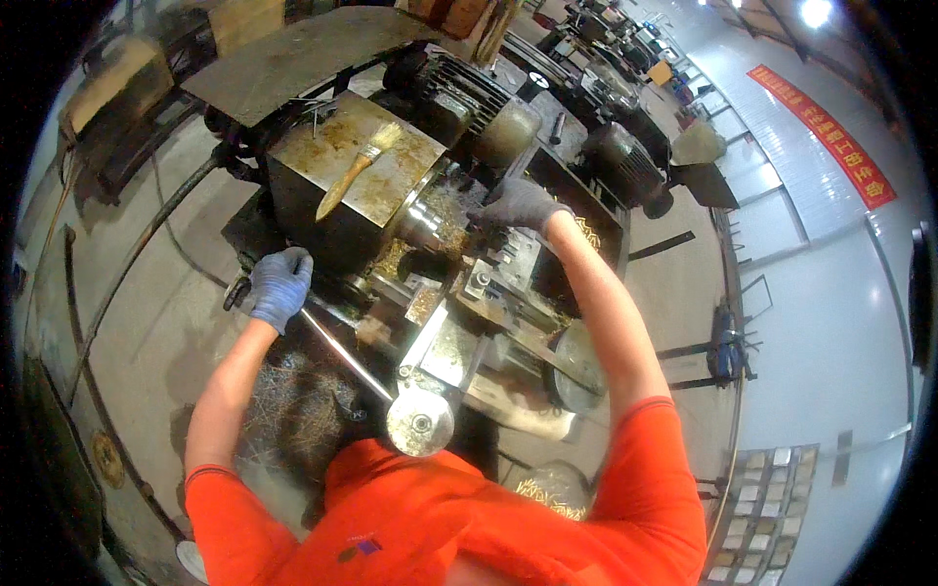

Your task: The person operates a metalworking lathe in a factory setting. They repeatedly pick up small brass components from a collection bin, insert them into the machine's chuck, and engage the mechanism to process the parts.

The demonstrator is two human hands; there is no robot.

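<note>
My left hand (pixel 281 285), in a blue-grey glove, is closed around the outer end of a long metal lever (pixel 344 354). A black knob (pixel 236 292) sticks out past the glove. At its other end the lever joins a round metal hub (pixel 420 422) close to my body. My right hand (pixel 525 205), in a dark grey glove, reaches to the spindle (pixel 422 223) of a small lathe. Its fingers are bent together near the spindle's end, and what they hold, if anything, is hidden. Below that hand lies the metal tool slide (pixel 481 281), with brass-coloured shavings around it.
A wooden-handled brush (pixel 360 172) lies on the oily headstock cover (pixel 293 151). Behind it stand a finned motor (pixel 454 93) and a metal sheet (pixel 303 59). Golden parts fill a round container (pixel 552 485) near my body. More machines (pixel 625 83) line the far side.
</note>
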